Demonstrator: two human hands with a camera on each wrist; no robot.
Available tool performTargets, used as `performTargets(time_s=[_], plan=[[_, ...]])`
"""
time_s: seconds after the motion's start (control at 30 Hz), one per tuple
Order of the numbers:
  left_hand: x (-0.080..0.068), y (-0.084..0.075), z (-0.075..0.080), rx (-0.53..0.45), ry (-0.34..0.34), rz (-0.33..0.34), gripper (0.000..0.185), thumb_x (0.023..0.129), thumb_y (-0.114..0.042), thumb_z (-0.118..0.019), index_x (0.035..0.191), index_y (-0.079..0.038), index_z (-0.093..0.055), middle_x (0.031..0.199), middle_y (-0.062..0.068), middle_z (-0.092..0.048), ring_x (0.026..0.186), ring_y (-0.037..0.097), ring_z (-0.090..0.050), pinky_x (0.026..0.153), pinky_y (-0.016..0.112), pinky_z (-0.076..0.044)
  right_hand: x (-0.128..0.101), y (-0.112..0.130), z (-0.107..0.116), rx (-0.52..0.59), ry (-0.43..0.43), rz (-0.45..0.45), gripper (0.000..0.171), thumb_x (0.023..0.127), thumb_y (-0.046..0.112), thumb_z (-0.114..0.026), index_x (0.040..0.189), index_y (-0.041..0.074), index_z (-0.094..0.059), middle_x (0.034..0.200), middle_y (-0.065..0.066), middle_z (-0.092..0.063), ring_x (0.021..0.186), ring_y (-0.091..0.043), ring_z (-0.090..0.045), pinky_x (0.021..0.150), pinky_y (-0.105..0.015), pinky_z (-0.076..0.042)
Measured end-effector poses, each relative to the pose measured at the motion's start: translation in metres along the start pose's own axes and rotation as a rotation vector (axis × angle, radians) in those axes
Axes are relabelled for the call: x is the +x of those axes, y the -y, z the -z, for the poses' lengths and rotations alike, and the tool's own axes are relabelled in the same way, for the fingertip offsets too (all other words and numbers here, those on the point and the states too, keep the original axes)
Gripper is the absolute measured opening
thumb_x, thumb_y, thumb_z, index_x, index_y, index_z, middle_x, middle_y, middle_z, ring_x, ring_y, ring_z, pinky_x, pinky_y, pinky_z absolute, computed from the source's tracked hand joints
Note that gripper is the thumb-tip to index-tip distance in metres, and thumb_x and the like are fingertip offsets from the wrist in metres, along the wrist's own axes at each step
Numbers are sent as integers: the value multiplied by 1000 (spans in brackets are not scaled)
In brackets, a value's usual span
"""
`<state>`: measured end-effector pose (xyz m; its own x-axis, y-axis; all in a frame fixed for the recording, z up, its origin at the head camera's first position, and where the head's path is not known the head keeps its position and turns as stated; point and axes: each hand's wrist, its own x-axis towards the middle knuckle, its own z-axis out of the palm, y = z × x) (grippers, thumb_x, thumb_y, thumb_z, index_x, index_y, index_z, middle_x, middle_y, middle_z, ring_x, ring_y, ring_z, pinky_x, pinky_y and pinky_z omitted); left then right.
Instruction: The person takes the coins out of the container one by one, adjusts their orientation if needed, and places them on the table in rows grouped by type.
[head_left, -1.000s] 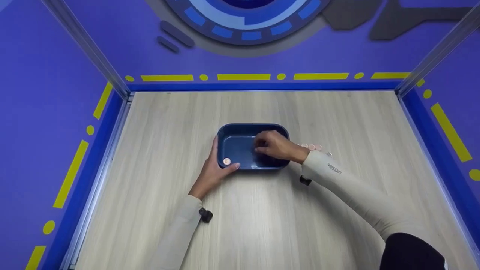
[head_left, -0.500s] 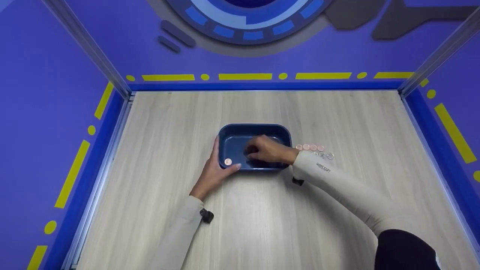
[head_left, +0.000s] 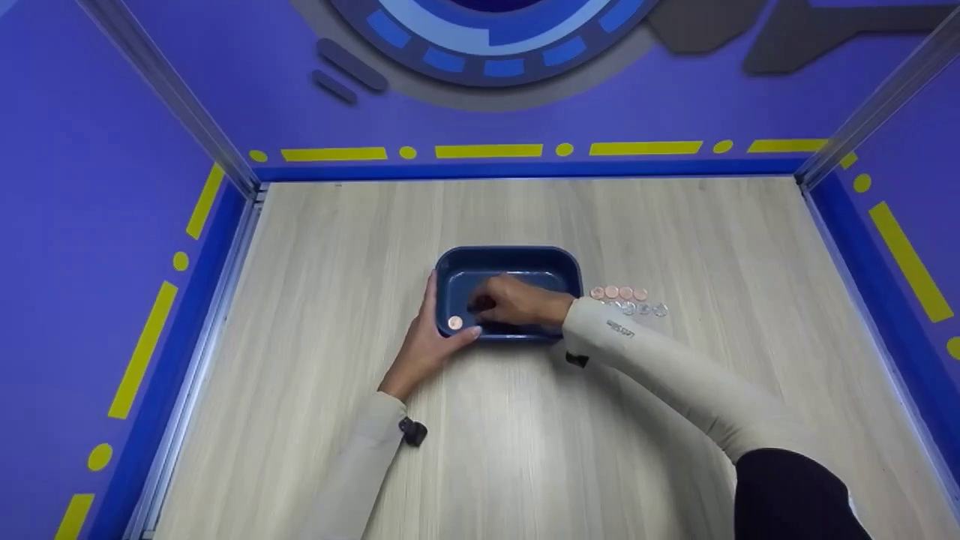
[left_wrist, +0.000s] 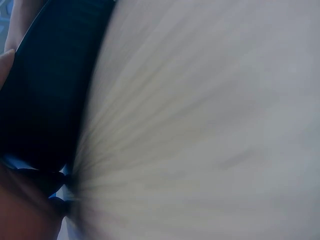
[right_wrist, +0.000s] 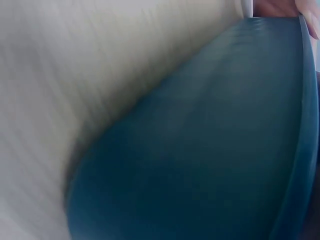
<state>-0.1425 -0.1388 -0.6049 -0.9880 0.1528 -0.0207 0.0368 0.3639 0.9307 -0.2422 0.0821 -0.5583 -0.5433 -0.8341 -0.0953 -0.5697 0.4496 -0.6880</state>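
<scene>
A dark blue rectangular tub (head_left: 510, 256) with rounded corners stands on the wooden table. My left hand (head_left: 431, 341) grips its near left corner, thumb over the front rim and fingers along the left wall. Beside that thumb, a copper coin (head_left: 454, 322) lies on the tub floor. My right hand (head_left: 510, 300) reaches down inside with bent fingers, a little right of the coin. Its fingertips are hidden, and I cannot tell whether they hold anything. Both wrist views show mostly the tub's outer wall (right_wrist: 200, 140).
Right of the tub lies a row of copper coins (head_left: 612, 292). Nearer to me is a row of silver coins (head_left: 643, 308), partly covered by my right sleeve (head_left: 660, 367). Blue panels (head_left: 487, 131) with yellow marks border the table.
My right hand has moved left inside the tub, towards the copper coin. More of the coin rows shows as the sleeve shifts. The left hand and tub have stayed put.
</scene>
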Motion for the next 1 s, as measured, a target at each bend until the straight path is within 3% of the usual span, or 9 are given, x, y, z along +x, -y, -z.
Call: performTargets(time_s=[0.17,0.4,0.67,1.0], plan=[[0,1,0,2,-4,-1,131,89,-57,-89,179,-25,0,183,9,-21,162,29,-34,129,54,-30,10,8,-5,-2,27,12,20,102,5,-77,120,-2,-80,112,-14,-81,99,-22,-74,92,-42,-62],[0,0,0,-1,3,-6,130,90,-57,-88,179,-27,1,183,7,-19,163,28,-32,130,54,-30,21,17,-13,-1,54,25,10,100,1,-77,110,-1,-80,101,-14,-80,86,-18,-68,80,-36,-57],[-1,-1,1,18,4,0,130,91,-59,-87,179,-25,1,183,8,-19,163,29,-32,130,54,-30,26,21,-19,-49,36,33,9,98,-5,-74,105,-2,-78,95,-12,-75,81,-15,-60,76,-33,-52],[-1,1,1,34,0,-13,130,90,-59,-87,179,-26,2,182,10,-21,162,30,-34,129,53,-32,25,18,-21,-55,17,37,8,98,-1,-76,106,-1,-72,93,-10,-72,78,-13,-56,72,-30,-46]])
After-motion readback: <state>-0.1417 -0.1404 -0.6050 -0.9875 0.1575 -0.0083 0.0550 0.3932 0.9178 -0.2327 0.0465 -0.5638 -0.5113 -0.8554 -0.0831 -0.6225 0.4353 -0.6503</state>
